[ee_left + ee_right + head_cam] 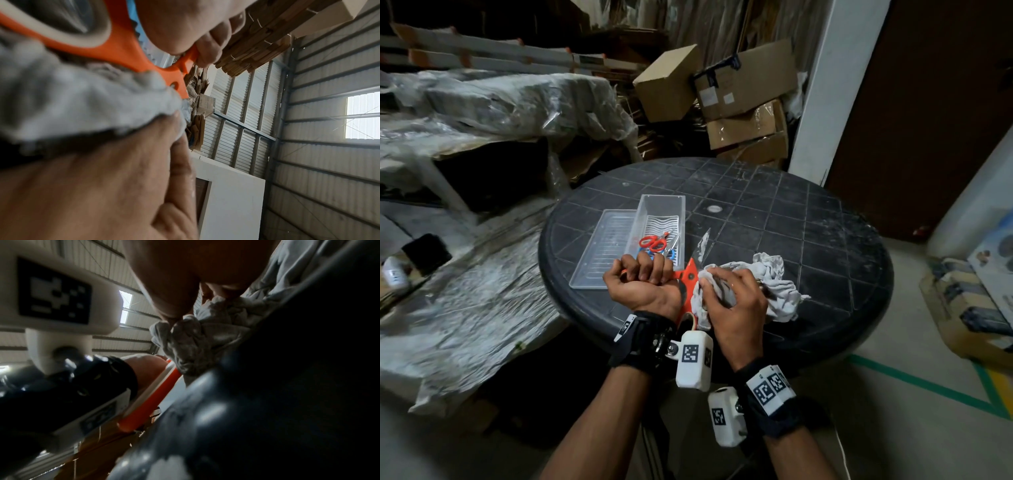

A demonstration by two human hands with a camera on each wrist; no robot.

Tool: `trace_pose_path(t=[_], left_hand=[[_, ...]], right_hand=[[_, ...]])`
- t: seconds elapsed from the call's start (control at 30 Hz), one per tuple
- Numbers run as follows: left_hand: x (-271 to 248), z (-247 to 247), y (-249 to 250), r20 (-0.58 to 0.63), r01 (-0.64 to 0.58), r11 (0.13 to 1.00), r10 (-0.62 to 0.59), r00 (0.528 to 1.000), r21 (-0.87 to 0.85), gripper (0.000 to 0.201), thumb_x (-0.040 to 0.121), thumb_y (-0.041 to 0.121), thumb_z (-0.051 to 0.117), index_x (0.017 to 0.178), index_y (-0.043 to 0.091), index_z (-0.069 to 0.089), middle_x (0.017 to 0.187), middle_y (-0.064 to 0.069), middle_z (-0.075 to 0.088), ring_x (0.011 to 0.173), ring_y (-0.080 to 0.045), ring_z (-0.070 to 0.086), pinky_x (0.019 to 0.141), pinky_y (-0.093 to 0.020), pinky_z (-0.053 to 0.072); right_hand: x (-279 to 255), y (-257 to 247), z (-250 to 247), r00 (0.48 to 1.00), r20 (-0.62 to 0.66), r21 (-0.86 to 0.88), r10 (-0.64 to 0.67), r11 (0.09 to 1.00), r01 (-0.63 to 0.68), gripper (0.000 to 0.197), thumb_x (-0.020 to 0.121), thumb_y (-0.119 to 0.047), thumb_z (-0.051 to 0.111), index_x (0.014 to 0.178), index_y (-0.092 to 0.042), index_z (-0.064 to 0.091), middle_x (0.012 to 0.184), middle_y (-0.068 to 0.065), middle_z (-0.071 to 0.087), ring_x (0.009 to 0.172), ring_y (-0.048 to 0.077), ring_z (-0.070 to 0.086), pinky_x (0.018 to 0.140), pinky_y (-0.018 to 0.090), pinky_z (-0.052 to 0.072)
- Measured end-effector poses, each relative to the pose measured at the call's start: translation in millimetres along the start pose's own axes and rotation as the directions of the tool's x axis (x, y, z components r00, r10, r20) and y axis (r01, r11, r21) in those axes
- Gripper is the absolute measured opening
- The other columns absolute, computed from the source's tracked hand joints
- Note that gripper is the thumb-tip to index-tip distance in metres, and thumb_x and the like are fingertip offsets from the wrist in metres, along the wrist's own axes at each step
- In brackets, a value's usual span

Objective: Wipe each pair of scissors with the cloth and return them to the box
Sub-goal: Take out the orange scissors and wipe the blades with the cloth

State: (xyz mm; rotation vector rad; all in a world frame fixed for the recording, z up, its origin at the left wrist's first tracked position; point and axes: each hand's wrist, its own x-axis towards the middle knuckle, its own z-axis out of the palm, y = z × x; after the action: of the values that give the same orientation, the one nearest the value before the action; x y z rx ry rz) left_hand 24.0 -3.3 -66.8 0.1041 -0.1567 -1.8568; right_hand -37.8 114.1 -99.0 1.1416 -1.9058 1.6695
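Note:
Large orange-handled scissors (689, 274) are held over the front of the black round table (808, 212). My left hand (645, 272) grips one handle loop in a fist. My right hand (724, 291) pinches the white cloth (774, 284) against the scissors just beyond the handles; the blades are hidden under it. The left wrist view shows the orange handle (123, 48) meeting the cloth (82, 100). The right wrist view shows bunched cloth (189, 340) above the orange handle (152, 397). The clear box (678, 205) holds red-handled scissors (652, 242) and blue-handled scissors (645, 255).
The box's clear lid (602, 250) lies flat against its left side. A clear plastic piece (703, 244) lies right of the box. Plastic-covered piles (482, 113) crowd the left, cardboard boxes (743, 89) stand behind the table, and a white pillar (835, 85) rises at the back right.

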Motion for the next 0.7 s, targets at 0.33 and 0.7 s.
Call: trace_pose_path(t=[0.33, 0.7], left_hand=[[-2, -1, -3, -0.084, 0.014, 1.0, -0.012, 0.996, 0.027, 0.035, 0.093, 0.031, 0.033, 0.064, 0.023, 0.015, 0.054, 0.003, 0.01, 0.041, -0.013, 0.007, 0.044, -0.015, 0.013], [-1, -4, -2, -0.081, 0.004, 0.999, 0.0, 0.997, 0.047, 0.035, 0.094, 0.03, 0.031, 0.062, 0.022, 0.016, 0.052, 0.003, 0.011, 0.039, -0.012, 0.009, 0.041, -0.014, 0.015]], right_hand=[[-5, 10, 18, 0.997, -0.079, -0.089, -0.02, 0.996, 0.012, 0.017, 0.082, -0.005, 0.085, 0.097, -0.01, 0.081, 0.085, 0.003, 0.065, 0.072, 0.011, 0.061, 0.073, 0.014, 0.048], [-3, 11, 14, 0.981, -0.192, -0.026, 0.029, 0.999, -0.035, 0.017, 0.08, -0.009, 0.087, 0.096, -0.012, 0.081, 0.084, 0.001, 0.068, 0.071, 0.013, 0.065, 0.069, 0.022, 0.053]])
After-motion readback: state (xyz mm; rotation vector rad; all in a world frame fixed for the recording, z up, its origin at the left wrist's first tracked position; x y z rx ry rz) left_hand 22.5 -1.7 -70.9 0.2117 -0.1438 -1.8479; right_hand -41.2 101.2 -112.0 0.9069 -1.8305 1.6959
